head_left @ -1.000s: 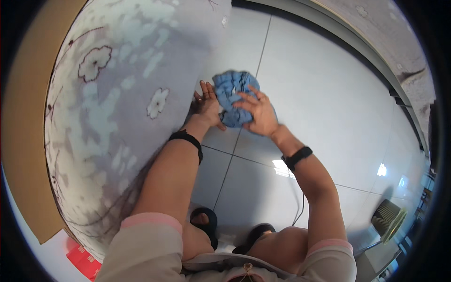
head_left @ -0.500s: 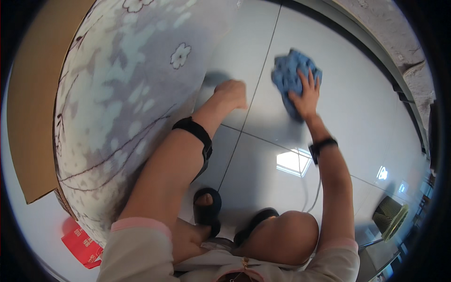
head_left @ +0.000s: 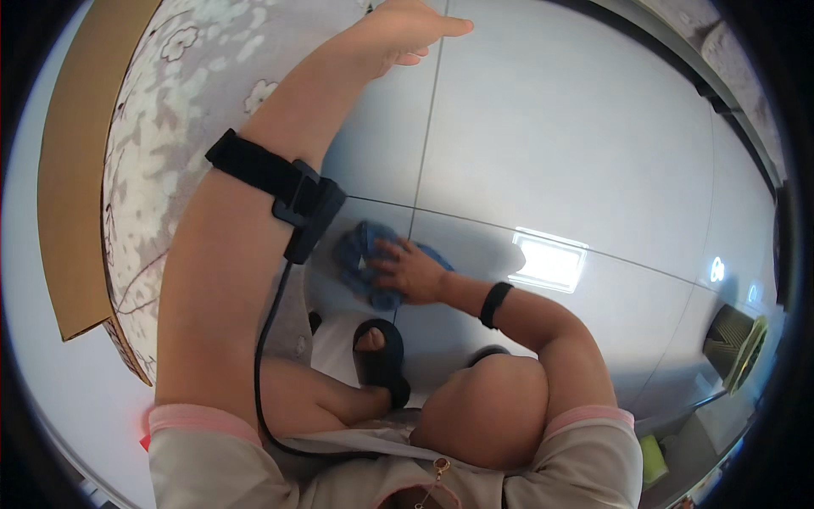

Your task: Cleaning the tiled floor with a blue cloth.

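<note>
A crumpled blue cloth [head_left: 370, 265] lies on the tiled floor [head_left: 543, 153], beside the bed and just beyond my slippered foot. My right hand [head_left: 420, 270] presses on it from above, fingers spread over the fabric. Part of the cloth is hidden under the palm. Far up at the frame's top, my left hand [head_left: 398, 34] reaches out along the bed's edge. One digit sticks out to the right, the others hang apart below, and nothing shows in it. A black strap with a cabled device [head_left: 309, 212] circles my left forearm; a black band [head_left: 496, 305] is on my right wrist.
A bed with a floral cover [head_left: 191, 110] fills the left side, a cardboard piece [head_left: 80, 187] beyond it. My black slipper [head_left: 379, 360] stands near my bent knee [head_left: 492, 407]. At right is a ribbed bin-like object [head_left: 733, 343]; a dark edge [head_left: 670, 59] runs along the far side.
My right hand has swept the blue cloth from the far right towards me and to the left. My left arm has stretched farther forward, and its hand has loosened from a closed shape.
</note>
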